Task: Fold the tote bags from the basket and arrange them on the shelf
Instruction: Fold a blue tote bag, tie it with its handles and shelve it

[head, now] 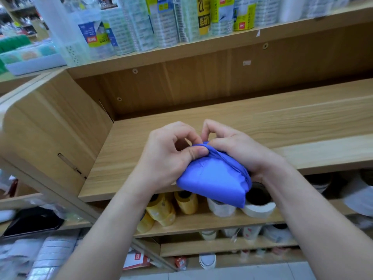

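Observation:
A blue tote bag [214, 178], folded into a compact bundle, hangs in the air just in front of the wooden shelf board [252, 126]. My left hand [169, 156] pinches the bundle's top edge between thumb and curled fingers. My right hand [236, 146] grips the bag from the right, its thumb pressed on the bunched fabric and its fingers curled over the top. Both hands meet at the bag's upper end. The basket is out of view.
The shelf board has a side panel [54, 138] at its left and a back wall behind. Tape rolls and packaged goods [161, 23] fill the shelf above. Yellow and white tape rolls [181, 203] sit on the shelf below, right under the bag.

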Motion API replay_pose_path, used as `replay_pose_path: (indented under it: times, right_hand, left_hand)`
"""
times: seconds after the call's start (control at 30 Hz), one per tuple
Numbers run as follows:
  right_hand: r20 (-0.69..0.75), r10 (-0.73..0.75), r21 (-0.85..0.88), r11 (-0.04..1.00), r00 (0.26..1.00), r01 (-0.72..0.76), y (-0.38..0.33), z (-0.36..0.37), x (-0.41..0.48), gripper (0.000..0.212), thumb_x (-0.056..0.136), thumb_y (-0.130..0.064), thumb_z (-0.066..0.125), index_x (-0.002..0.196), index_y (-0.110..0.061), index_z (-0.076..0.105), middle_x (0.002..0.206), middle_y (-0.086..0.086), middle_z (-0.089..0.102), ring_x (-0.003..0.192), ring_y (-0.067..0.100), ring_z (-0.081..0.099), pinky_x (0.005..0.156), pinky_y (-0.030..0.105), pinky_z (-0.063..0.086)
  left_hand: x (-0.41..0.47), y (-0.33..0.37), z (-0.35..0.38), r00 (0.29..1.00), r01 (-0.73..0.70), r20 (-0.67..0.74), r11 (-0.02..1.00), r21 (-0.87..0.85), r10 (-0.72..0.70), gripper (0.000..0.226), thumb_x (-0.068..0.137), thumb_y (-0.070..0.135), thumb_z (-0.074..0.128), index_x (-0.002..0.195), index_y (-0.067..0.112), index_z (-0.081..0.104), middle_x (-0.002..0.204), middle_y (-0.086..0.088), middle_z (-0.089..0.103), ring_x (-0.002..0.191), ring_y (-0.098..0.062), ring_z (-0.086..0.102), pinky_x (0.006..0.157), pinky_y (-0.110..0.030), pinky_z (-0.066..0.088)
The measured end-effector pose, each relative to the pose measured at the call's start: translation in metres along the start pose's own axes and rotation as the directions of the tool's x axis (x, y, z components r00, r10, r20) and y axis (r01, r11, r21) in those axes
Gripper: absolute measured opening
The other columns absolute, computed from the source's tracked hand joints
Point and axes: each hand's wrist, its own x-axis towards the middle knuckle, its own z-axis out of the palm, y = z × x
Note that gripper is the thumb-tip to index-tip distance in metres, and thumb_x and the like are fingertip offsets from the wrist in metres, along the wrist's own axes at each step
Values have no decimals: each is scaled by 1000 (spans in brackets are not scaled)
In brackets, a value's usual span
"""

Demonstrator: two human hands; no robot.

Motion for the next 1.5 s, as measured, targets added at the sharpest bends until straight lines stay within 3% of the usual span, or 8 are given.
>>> replay_pose_path:
  times: [0.13,0.3,0.47,0.57,0.73,1.0,1.3,1.5]
  right_hand:
    - [2,105,211,972,994,-103,4,1,-1,17,89,-1,54,82,-17,56,66,11,50,58,19,45,52,30,31]
    - [20,120,436,892,993,-117,4,-6,-1,21,94,-7,48,80,-14,62,80,14,61,70,23,58,60,31,46]
    - [114,95,376,917,989,-132,2,-8,-13,80,81,-78,37,117,-11,64,113,18,68,106,36,64,95,47,48]
    - [-168,-79,244,962,983,120,-5,7,-23,63,80,-75,38,97,-20,65,90,5,69,83,15,62,77,28,47]
    - [-695,-254,-30,945,673,325,6,37,-14,34,98,-42,36,79,-18,50,66,-14,51,63,2,45,63,21,39]
    - [-883,-239,-90,930,403,356,6,38,-7,44,102,-31,28,86,-8,63,72,-10,62,68,6,57,69,24,46]
    - [-579,-239,-153,971,780,184,22,25,-34,32,100,-45,44,128,-30,46,96,-24,63,90,-5,58,79,13,43]
    - [-287,-157,-72,987,945,142,28,-12,-62,46,87,-43,58,132,-31,53,117,-17,67,111,-4,59,99,19,45]
  left_hand:
    - [1,10,-10,999,-44,-30,998,-52,42,19,72,29,81,89,27,72,84,9,66,75,-8,58,66,-19,43]
    - [-13,25,-9,928,-289,293,941,177,230,67,69,55,74,128,27,62,137,9,57,132,-8,47,109,-40,38]
    - [-14,17,5,988,-80,-141,995,-60,71,37,80,42,71,110,21,69,108,12,70,102,-6,66,87,-22,51]
    - [-14,18,17,941,75,-306,973,-221,-142,30,88,46,65,94,18,70,88,3,69,80,-9,62,74,-25,49]
    - [-11,33,43,868,190,-264,773,-605,-420,34,78,39,68,88,6,69,77,-5,65,70,-14,56,64,-31,50]
    - [-20,45,77,738,51,-412,653,-755,-534,22,75,29,80,84,12,69,77,-5,62,70,-18,53,64,-35,51]
    - [-8,32,66,771,305,-105,508,-806,-629,29,78,25,78,96,4,69,92,-11,73,81,-23,66,74,-38,56]
    - [-4,9,29,884,461,229,683,-567,-407,26,73,24,78,97,16,71,84,3,73,74,-8,65,62,-20,50]
